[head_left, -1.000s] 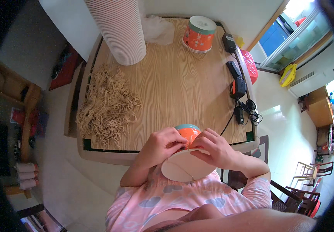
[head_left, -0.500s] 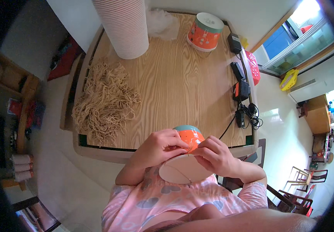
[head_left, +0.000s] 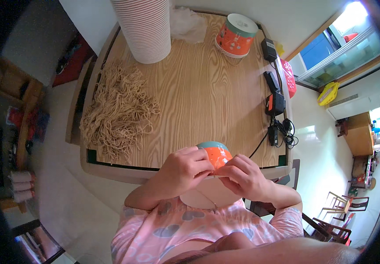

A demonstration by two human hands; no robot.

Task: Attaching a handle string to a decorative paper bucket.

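Note:
An orange paper tub (head_left: 219, 157) with a teal base end lies tilted against my front, its white open mouth facing me. A thin tan cord (head_left: 207, 199) runs across that mouth. My left hand (head_left: 187, 168) is closed, with thumb and fingers pinched at the tub's upper rim. From the other side my right hand (head_left: 245, 176) also pinches at the rim, close to the left fingertips. A small bit of cord shows between the two hands; which fingers grip it is hidden.
On the wooden table (head_left: 190, 97) lies a heap of tan cords (head_left: 119, 110) at left. Behind it stands a tall stack of white tubs (head_left: 143, 33), near a clear plastic bag (head_left: 187, 25). Upside-down orange tubs (head_left: 236, 39) stand far right. Black power adapters (head_left: 274, 103) with cables line the right edge.
My left hand has shifted slightly downward, its fingers now covering more of the rim. The right hand stays pinched in nearly the same place. The view has moved a little.

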